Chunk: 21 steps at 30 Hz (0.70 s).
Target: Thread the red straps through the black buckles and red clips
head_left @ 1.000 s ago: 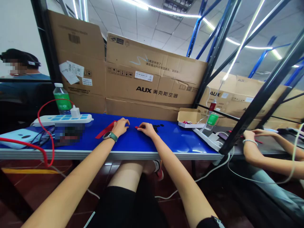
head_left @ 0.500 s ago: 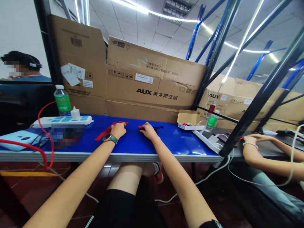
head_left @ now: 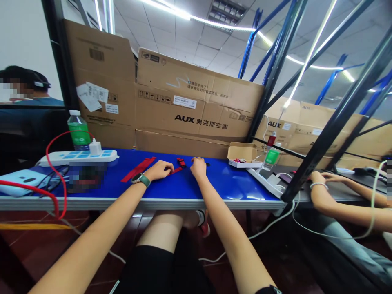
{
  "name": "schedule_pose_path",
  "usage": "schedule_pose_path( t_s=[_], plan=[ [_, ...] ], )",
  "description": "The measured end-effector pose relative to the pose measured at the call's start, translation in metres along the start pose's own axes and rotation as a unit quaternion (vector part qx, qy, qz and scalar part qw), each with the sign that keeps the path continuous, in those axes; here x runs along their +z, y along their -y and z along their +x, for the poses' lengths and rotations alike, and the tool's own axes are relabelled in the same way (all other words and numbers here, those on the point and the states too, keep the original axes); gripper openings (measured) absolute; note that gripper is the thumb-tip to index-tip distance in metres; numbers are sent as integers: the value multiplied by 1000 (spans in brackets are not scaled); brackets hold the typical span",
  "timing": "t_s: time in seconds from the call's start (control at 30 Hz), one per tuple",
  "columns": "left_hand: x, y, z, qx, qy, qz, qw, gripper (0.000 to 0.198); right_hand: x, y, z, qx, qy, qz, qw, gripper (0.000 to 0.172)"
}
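My left hand (head_left: 160, 170), with a watch at the wrist, is closed, thumb and fingers pinched at the end of a short red strap (head_left: 177, 170) on the blue tabletop. A black buckle (head_left: 181, 163) with red webbing lies between my hands. My right hand (head_left: 199, 167) is just right of the buckle, fingers curled down toward the table. What its fingers hold is hidden; a small black piece (head_left: 208, 164) shows beside them. Left of my left hand lies a longer flat red strap (head_left: 139, 169).
A white power strip (head_left: 79, 157) and a bottle (head_left: 78, 130) stand at the left, with a light blue device (head_left: 26, 181) and cables. An open small carton (head_left: 243, 155) and another power strip (head_left: 266, 183) are at the right. A co-worker's hands (head_left: 321, 178) are further right.
My left hand has left the longer red strap and moved right and slightly down, to the short strap. My right hand has shifted a little right, and the buckle now shows between my hands.
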<state>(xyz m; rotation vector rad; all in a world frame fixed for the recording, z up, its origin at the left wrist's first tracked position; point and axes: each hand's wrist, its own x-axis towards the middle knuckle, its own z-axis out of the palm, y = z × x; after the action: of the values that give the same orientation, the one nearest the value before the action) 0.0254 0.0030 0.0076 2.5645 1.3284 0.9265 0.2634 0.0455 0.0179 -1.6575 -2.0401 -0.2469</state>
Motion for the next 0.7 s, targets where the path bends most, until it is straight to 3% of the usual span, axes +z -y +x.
schedule_pose_path(
  t_s=[0.07, 0.2, 0.47, 0.53, 0.63, 0.7],
  plan=[
    [0, -3, 0, 20, -7, -28, 999, 26, 1, -14, 2, 52, 9, -17, 998, 34],
    [2, 1, -2, 25, -14, -5, 1000, 30, 5, -31, 5, 69, 98, -16, 993, 29],
    [10, -8, 0, 19, 107, 69, 992, 35, 6, -28, 8, 70, 52, -36, 996, 28],
    [9, -9, 1, 18, 84, 64, 994, 39, 6, -28, 9, 66, 46, -46, 996, 28],
    [6, -3, 1, 2, 4, 54, 999, 37, 7, -28, 11, 63, 59, -47, 995, 28],
    [3, 4, 0, -2, -9, 46, 999, 31, 8, -30, 13, 66, 73, -29, 995, 28]
  ],
)
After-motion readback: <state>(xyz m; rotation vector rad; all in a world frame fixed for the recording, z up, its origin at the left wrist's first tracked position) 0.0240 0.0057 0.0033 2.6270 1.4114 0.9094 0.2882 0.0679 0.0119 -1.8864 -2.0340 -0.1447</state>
